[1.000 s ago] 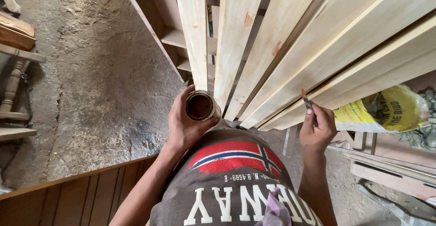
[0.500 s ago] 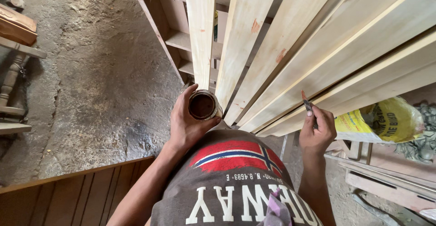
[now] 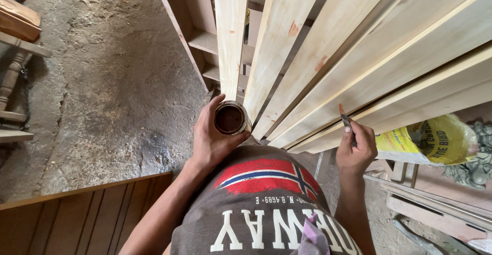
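While the left hand [image 3: 212,140] is wrapped around a small round tin of dark brown filler [image 3: 230,118], a thin red-tipped blade [image 3: 345,119] is pinched in the right hand [image 3: 355,150], its tip touching the pale plank edge [image 3: 410,99] just above that grip.

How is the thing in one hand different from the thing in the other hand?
The left hand wraps around a small round can, open on top, with dark brown stuff inside. The right hand pinches a thin blade with a reddish tip. The can is wide and round; the blade is narrow and flat. The can is clear of the wood, while the blade's tip meets a pale plank. Both are held up near the leaning planks.
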